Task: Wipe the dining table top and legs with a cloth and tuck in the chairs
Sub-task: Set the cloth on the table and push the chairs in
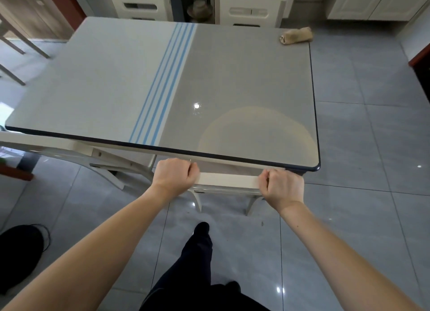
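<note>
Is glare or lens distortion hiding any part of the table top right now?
Head view: a small glare spot on the table top, a pale curved sheen near the right hand; head view's wide lens bows its edges; cloth looks sharp.

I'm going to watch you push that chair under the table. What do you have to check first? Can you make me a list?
1. Grip of the left hand on the chair back: ok, fingers curled round it.
2. Grip of the right hand on the other end: ok.
3. Chair back lined up with the table edge: ok, roughly parallel.
4. Room under the table for the chair: cannot tell, the top hides it.
5. Foot apart from the chair legs: ok, behind them, not touching.
6. Cloth out of the way: ok, at the far right corner.
</note>
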Motion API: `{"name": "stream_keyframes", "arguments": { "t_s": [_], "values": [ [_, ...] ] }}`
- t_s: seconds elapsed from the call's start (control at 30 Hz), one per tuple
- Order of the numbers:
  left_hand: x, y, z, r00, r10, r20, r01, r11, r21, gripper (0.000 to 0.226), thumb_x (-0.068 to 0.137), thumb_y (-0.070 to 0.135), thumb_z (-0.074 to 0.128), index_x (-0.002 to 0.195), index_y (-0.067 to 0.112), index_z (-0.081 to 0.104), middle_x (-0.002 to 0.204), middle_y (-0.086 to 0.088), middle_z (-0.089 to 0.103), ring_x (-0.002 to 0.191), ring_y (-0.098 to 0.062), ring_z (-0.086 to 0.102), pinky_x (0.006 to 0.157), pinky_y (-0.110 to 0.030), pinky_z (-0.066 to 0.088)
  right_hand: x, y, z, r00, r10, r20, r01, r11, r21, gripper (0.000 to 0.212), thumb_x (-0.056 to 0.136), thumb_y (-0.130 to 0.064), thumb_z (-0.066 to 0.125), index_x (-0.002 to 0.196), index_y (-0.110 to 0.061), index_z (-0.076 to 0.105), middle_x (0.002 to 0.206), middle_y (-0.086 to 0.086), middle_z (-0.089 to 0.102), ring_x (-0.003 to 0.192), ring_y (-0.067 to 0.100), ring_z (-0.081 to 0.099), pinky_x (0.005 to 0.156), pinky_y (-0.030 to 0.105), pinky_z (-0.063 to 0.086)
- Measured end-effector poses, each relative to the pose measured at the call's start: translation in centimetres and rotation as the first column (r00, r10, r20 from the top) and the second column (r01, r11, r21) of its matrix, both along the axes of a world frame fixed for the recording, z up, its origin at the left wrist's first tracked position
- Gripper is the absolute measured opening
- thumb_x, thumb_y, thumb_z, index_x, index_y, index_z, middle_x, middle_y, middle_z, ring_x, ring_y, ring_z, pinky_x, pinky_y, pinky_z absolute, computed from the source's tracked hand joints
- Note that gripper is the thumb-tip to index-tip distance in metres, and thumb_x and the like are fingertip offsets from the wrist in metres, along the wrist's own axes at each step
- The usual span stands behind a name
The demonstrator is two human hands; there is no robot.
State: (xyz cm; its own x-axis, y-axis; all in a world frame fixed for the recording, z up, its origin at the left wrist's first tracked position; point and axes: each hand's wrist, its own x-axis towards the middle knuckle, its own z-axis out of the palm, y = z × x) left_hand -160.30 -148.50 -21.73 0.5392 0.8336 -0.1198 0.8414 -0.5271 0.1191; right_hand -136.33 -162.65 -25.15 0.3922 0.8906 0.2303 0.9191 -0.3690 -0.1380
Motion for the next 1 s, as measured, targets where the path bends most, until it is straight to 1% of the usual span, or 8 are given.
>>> {"name": "stream_keyframes", "arguments": {
  "t_s": [0.1,0.17,0.3,0.47,0.63,0.8,0.87,1.0],
  "values": [
    [-0.6,0.3,-0.4,1.0,0.03,-0.01,-0.03,0.999,-0.014,0.044,0.081,0.036,0.029,0.053,0.012,0.053,0.048,0.002,0.05,0.047,-0.016,0.048,0.05,-0.026,0.038,-0.6,0.0,-0.8,1.0,0.014,0.002,-0.014,1.0,-0.017,0.046,0.086,-0.032,0.033,0.049,-0.013,0.053,0.045,0.004,0.053,0.038,0.028,0.051,0.042,0.023,0.033],
    [-0.2,0.2,-0.3,0.999,0.044,-0.01,-0.044,0.999,-0.013,0.043,0.081,0.035,0.03,0.054,0.012,0.055,0.049,0.001,0.052,0.048,-0.017,0.049,0.05,-0.028,0.04,-0.2,0.2,-0.8,1.0,0.013,0.006,-0.013,1.0,-0.021,0.046,0.085,-0.032,0.033,0.049,-0.013,0.054,0.044,0.004,0.053,0.038,0.029,0.052,0.042,0.022,0.034],
    [1.7,-0.1,-0.2,1.0,0.017,-0.018,-0.017,1.0,-0.021,0.042,0.087,0.03,0.036,0.053,0.012,0.053,0.049,0.002,0.049,0.048,-0.019,0.047,0.046,-0.027,0.029,2.1,0.8,-0.3,1.0,0.006,0.016,-0.006,1.0,0.021,0.044,0.083,-0.031,0.033,0.046,-0.012,0.05,0.042,0.005,0.051,0.036,0.029,0.05,0.043,0.021,0.03],
    [3.2,0.9,0.4,0.999,0.035,0.03,-0.034,0.999,-0.029,0.042,0.088,0.029,0.038,0.049,0.013,0.042,0.049,0.001,0.045,0.051,-0.023,0.044,0.049,-0.028,0.029,2.8,1.8,-0.1,1.0,-0.016,0.013,0.015,0.998,0.056,0.051,0.084,-0.033,0.03,0.048,-0.008,0.057,0.045,0.011,0.056,0.036,0.031,0.052,0.044,0.023,0.031],
    [1.2,2.9,0.4,1.0,0.01,0.005,-0.01,0.999,-0.045,0.044,0.087,0.032,0.036,0.052,0.009,0.051,0.049,-0.003,0.052,0.051,-0.025,0.053,0.055,-0.033,0.044,0.1,2.7,-0.6,0.997,-0.079,-0.006,0.079,0.995,0.061,0.05,0.085,-0.029,0.034,0.043,-0.009,0.051,0.038,0.009,0.048,0.031,0.029,0.045,0.042,0.022,0.029],
    [-0.2,4.5,0.0,1.0,-0.018,-0.023,0.018,1.0,-0.013,0.042,0.084,0.032,0.036,0.055,0.009,0.054,0.051,-0.005,0.054,0.051,-0.026,0.051,0.052,-0.03,0.038,-1.6,3.1,-0.5,0.996,-0.087,0.008,0.086,0.995,0.054,0.047,0.084,-0.029,0.036,0.044,-0.01,0.05,0.039,0.008,0.049,0.035,0.029,0.048,0.04,0.024,0.034],
    [-0.2,4.9,-0.1,0.999,-0.027,-0.022,0.027,1.0,-0.012,0.043,0.083,0.033,0.034,0.055,0.009,0.054,0.052,-0.005,0.054,0.051,-0.025,0.05,0.052,-0.029,0.037,-1.5,3.5,-0.5,0.997,-0.082,0.012,0.081,0.996,0.035,0.048,0.083,-0.029,0.034,0.043,-0.01,0.051,0.039,0.008,0.05,0.034,0.03,0.048,0.042,0.022,0.031],
    [0.7,5.9,0.0,0.999,-0.031,0.007,0.031,0.999,-0.025,0.044,0.081,0.033,0.032,0.053,0.005,0.051,0.048,-0.008,0.051,0.046,-0.024,0.044,0.054,-0.033,0.044,-0.6,4.7,-0.4,0.994,-0.111,0.006,0.111,0.993,0.03,0.051,0.083,-0.031,0.029,0.045,-0.008,0.054,0.042,0.012,0.054,0.035,0.032,0.051,0.048,0.021,0.026]
  ]
}}
